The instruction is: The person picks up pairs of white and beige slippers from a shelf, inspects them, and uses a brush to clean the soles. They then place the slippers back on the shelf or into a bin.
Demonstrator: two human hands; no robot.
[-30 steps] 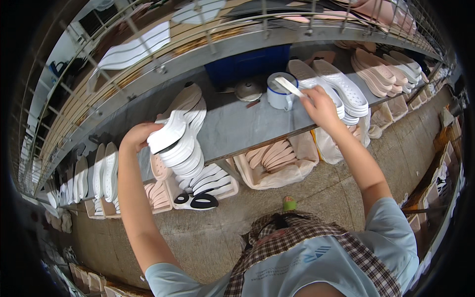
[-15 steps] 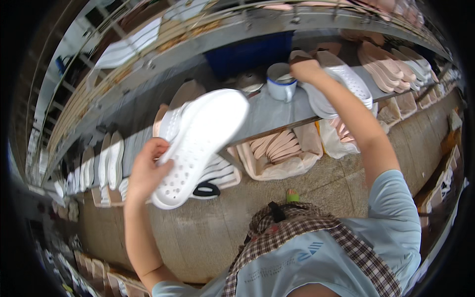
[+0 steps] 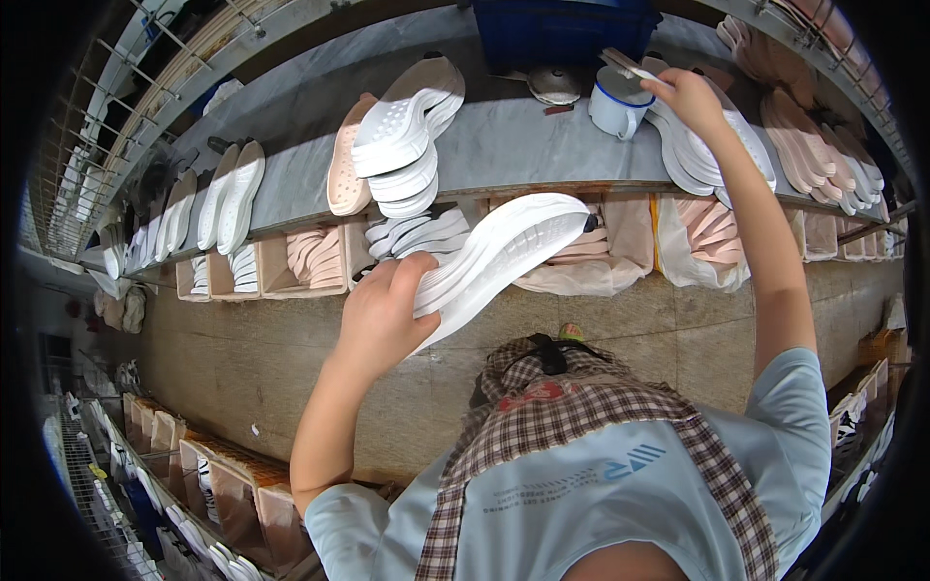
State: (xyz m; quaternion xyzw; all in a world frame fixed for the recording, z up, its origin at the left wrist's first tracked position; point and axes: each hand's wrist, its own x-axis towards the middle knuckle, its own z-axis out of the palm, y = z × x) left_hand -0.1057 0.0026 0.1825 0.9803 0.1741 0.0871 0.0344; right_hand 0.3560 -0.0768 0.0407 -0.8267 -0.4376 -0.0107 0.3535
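My left hand (image 3: 381, 318) is wrapped around one end of a white shoe sole (image 3: 518, 247), held in the air in front of the bench. The sole is tilted, its ridged side wall toward the bench, and a black spot marks its far tip. In my right hand (image 3: 693, 100) is a small brush (image 3: 625, 64), held above a white enamel mug (image 3: 617, 108) with a blue rim. Inside the mug there is something pale. Right of the mug lie white soles (image 3: 722, 145), partly hidden by my right forearm. A stack of white soles (image 3: 412, 121) rests on the bench further left.
The grey bench (image 3: 523, 155) carries a pink sole (image 3: 347, 165), pairs of white soles (image 3: 240, 198), pink soles (image 3: 799, 140), a round metal lid (image 3: 554, 87) and a blue crate (image 3: 572, 34). Below its edge stand lined boxes of pink straps (image 3: 315, 257). More boxes (image 3: 232, 484) line the lower left.
The sole in my left hand has turned from its broad face to its side and moved right and lower in view. The brush now shows above the mug's mouth. The whole view has shifted.
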